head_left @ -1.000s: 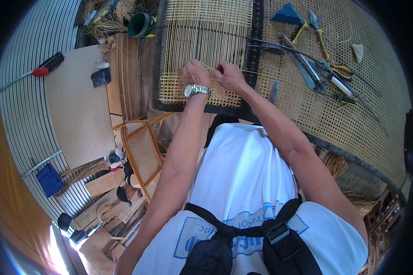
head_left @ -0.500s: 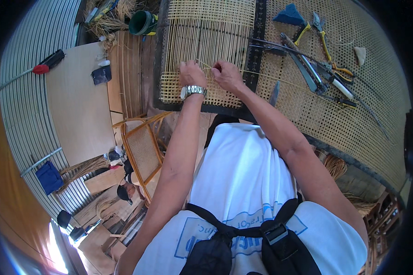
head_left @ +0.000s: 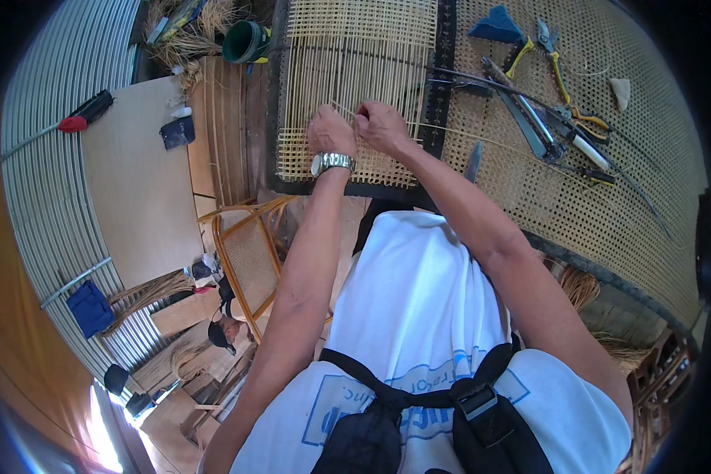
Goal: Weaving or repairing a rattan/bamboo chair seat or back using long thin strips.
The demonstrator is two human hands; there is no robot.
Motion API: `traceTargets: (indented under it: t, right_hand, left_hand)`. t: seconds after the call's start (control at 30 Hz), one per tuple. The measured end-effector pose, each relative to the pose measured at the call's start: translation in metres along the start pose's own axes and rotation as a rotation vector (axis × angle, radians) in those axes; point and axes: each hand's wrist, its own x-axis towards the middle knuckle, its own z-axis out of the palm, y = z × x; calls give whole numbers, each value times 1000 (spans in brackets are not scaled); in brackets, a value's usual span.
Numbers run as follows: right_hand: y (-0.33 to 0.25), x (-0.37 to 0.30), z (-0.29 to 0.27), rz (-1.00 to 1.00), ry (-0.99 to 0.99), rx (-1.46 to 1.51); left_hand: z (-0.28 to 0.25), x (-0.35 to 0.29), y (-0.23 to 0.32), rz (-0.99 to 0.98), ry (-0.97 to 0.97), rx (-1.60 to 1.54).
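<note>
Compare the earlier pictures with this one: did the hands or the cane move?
Hardly. Both the left hand and the right hand keep pinching the thin cane strand over the half-woven cane panel, with only a slight shift of the fingers. The tools on the woven sheet have not moved.

Both hands, left hand [head_left: 330, 133] and right hand [head_left: 381, 126], sit close together on the cane panel [head_left: 355, 47]. Open weave above them, free to pass. Right side crowded: knife [head_left: 472, 160], saw [head_left: 529, 118], pliers [head_left: 557, 67], blue wedge [head_left: 496, 25]. Green cup [head_left: 245, 41] off the panel's upper left corner.
</note>
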Motion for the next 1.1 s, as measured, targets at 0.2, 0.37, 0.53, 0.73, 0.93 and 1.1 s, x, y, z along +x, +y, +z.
traceTargets:
  t: [0.2, 0.37, 0.53, 0.73, 0.93, 1.1]
  right_hand:
    - [0, 0, 1, 64, -25, 17]
    - [1, 3, 0, 62, -5, 30]
    - [6, 9, -5, 6, -55, 79]
    - [-4, 8, 1, 32, 1, 49]
    - [6, 12, 3, 40, 40, -10]
    - [-7, 11, 6, 105, 38, 40]
  left_hand:
    - [-11, -1, -3, -84, 99, -161]
    - [-11, 5, -6, -25, -49, -75]
    - [-2, 8, -3, 26, 14, 138]
    - [6, 6, -3, -8, 91, 136]
    - [-3, 6, 3, -12, 35, 82]
    - [0, 4, -6, -6, 95, -81]
